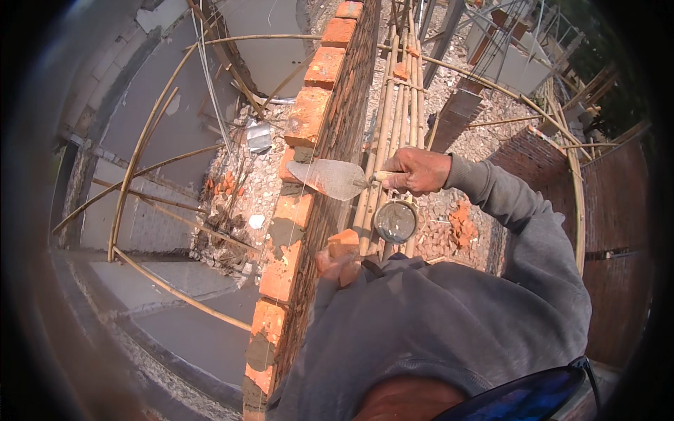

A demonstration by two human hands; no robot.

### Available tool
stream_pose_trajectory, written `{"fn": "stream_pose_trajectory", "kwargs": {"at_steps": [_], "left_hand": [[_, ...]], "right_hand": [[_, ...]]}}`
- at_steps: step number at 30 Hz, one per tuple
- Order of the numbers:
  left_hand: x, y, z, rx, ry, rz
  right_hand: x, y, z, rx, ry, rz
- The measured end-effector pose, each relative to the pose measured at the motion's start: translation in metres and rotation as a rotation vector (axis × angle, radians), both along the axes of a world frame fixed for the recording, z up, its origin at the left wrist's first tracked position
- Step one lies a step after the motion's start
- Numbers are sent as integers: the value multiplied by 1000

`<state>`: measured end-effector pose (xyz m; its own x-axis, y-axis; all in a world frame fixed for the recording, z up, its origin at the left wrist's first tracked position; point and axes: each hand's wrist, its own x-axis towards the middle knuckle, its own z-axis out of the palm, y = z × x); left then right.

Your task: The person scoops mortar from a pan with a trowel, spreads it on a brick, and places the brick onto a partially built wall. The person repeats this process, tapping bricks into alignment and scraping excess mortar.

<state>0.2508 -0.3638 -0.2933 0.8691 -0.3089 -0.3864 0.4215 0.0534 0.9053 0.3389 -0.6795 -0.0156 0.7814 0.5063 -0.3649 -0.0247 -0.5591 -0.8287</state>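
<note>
The right hand [421, 170] holds a trowel [333, 179] by its handle; the fingers are curled together around the grip. The blade lies crosswise over the top of a brick wall [303, 116]: its heel is beyond the wall's right edge and its tip is near the left edge. Contact between blade and wall cannot be confirmed.

The left hand [338, 269] grips a brick [344, 242], with the fingers closed on it; the exact placement of each finger cannot be told. The brick is beside the wall's right edge, nearer the wearer than the trowel.

Patches of grey mortar [286, 230] are on the wall's top, on the wearer's side of the trowel. A thin string [281, 281] runs lengthwise over the top.

A round bucket [376, 226] containing wet mix [395, 220] is below the right hand, at the near part of the bamboo poles [384, 126]. The poles run alongside the wall's right face. Rubble [439, 242] covers the ground below.
</note>
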Motion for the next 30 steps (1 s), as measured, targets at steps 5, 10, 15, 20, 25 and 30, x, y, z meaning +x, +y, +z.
{"fn": "stream_pose_trajectory", "kwargs": {"at_steps": [5, 10, 15, 20, 25, 30], "left_hand": [[2, 12, -12, -17, -68, -17], [-10, 20, -4, -120, 73, -16], [-16, 20, 4, -201, 224, -34], [-15, 26, -12, -335, 259, 30], [-16, 35, -33, -371, 273, -42], [-17, 46, -43, -220, 391, 56]], "right_hand": [[-23, 17, -25, -229, -483, -34], [-48, 32, -53, -404, -802, -126], [-68, 22, -38, -176, -601, -147], [-118, 14, -35, 109, -86, -333], [-193, -11, -88, -198, -176, -531], [-234, -41, -204, -518, 12, -584]]}}
